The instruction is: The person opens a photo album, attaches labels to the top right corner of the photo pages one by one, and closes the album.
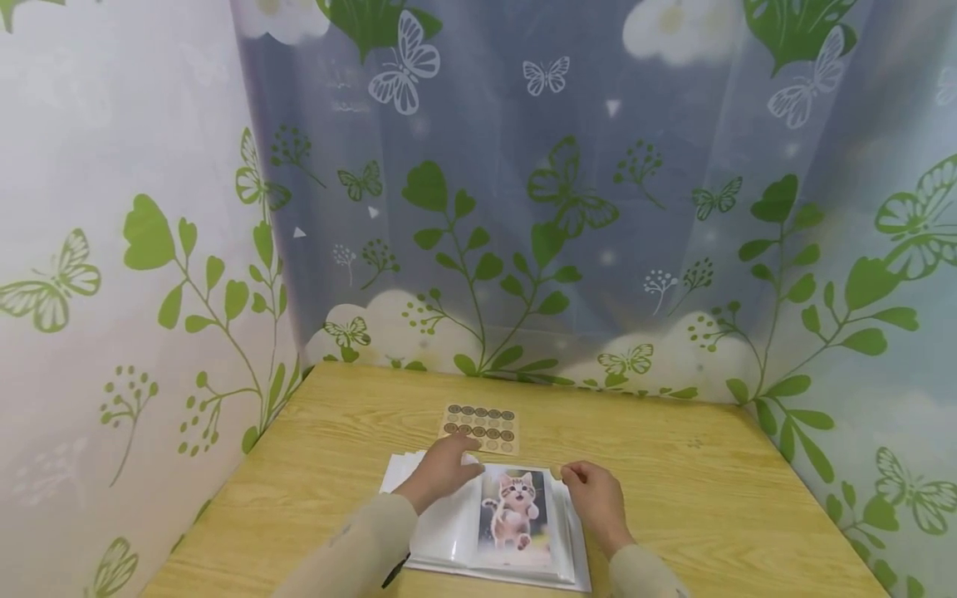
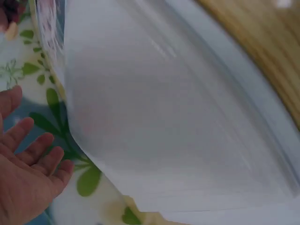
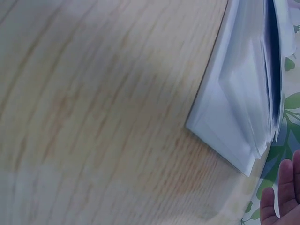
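Observation:
A photo album (image 1: 449, 536) lies open on the table, its right page showing a picture of a kitten (image 1: 516, 515). My left hand (image 1: 444, 469) is over the top of the left page, fingers spread and relaxed, as the left wrist view also shows. At the album's upper right corner, my right hand (image 1: 598, 498) pinches a small tan round sticker (image 1: 556, 473) between thumb and forefinger. Behind the album lies a sheet of round stickers (image 1: 482, 423), with dark printed rows and paler rows. The left fingers overlap its lower edge in the head view.
The wooden table (image 1: 695, 490) reaches back to a curtain (image 1: 486, 208) printed with leaves and butterflies, which also closes off both sides. A slim dark object (image 1: 395, 571) shows beside the left sleeve at the album's front edge. The album pages (image 3: 248, 93) stand slightly fanned.

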A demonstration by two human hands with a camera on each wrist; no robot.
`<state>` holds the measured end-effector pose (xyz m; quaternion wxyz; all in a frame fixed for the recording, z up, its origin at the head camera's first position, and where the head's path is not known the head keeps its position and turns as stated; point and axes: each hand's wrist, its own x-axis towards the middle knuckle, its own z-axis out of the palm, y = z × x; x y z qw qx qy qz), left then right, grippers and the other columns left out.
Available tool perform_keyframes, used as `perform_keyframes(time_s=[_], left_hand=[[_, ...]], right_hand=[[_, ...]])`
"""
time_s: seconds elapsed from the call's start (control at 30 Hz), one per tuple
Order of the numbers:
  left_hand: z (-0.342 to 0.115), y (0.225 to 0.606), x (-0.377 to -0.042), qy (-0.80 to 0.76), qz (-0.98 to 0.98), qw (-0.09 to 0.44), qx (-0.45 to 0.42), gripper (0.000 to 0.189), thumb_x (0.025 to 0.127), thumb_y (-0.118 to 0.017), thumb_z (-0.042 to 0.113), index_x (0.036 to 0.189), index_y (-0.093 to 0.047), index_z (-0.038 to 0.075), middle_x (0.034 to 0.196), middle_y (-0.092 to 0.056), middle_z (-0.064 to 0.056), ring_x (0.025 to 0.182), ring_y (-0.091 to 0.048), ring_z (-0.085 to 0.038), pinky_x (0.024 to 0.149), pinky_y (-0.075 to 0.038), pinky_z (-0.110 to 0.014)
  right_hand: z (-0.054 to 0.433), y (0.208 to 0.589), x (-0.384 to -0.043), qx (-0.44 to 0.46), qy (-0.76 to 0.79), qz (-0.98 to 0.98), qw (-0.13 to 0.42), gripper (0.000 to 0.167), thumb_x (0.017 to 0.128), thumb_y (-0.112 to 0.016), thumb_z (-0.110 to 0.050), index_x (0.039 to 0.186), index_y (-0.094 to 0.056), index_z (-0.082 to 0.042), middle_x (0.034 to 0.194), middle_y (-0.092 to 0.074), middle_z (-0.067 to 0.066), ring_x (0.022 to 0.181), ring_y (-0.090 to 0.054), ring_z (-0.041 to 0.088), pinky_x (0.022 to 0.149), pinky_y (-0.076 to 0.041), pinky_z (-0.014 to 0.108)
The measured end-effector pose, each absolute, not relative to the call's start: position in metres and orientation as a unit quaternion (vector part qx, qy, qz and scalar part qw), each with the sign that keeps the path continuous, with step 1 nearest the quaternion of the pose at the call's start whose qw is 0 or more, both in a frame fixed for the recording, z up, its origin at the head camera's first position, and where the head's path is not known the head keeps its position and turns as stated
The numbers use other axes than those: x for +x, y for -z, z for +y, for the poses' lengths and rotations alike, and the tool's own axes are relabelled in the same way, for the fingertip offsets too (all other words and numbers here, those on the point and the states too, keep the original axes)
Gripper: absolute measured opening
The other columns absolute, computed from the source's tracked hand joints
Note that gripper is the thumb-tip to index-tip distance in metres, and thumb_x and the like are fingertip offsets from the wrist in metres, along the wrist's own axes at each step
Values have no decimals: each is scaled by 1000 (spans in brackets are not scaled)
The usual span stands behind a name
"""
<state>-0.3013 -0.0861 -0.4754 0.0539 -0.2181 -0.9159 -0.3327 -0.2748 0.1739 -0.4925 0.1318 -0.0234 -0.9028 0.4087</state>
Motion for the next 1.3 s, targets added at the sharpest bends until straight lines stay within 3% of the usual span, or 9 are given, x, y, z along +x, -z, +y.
perform_keyframes(time_s=[0.17, 0.47, 0.87, 1.3], left_hand=[[-73, 473, -276, 218, -938, 44, -267, 46, 88, -74, 31, 123, -65, 1, 127, -62, -19, 120, -56, -37, 102, -44, -52], [-61, 488, -236, 106, -970, -6, -217, 77, 79, -71, 63, 133, -61, 10, 145, -47, -22, 136, -40, -43, 108, -33, -63], [-70, 504, -225, 145, -971, -28, -189, 82, 79, -69, 66, 141, -54, 14, 150, -38, -26, 138, -35, -47, 104, -31, -70], [-70, 504, -225, 135, -973, -24, -188, 83, 77, -70, 67, 141, -55, 16, 149, -40, -26, 137, -37, -46, 103, -33, -71]], right_hand=[[173, 491, -276, -21, -405, -905, 126, 17, 96, -63, -16, 97, -74, -3, 88, -72, 5, 80, -63, 18, 70, -53, 37], [175, 491, -279, -14, -390, -912, 128, 17, 95, -64, -17, 97, -74, -3, 86, -71, 4, 76, -61, 16, 67, -51, 35], [174, 492, -287, 38, -357, -927, 110, 16, 98, -62, -19, 99, -73, -8, 83, -67, -2, 69, -55, 12, 63, -48, 32], [167, 498, -304, 106, -250, -952, 144, 13, 95, -66, -20, 94, -73, -9, 83, -70, -1, 68, -58, 11, 66, -54, 39]])
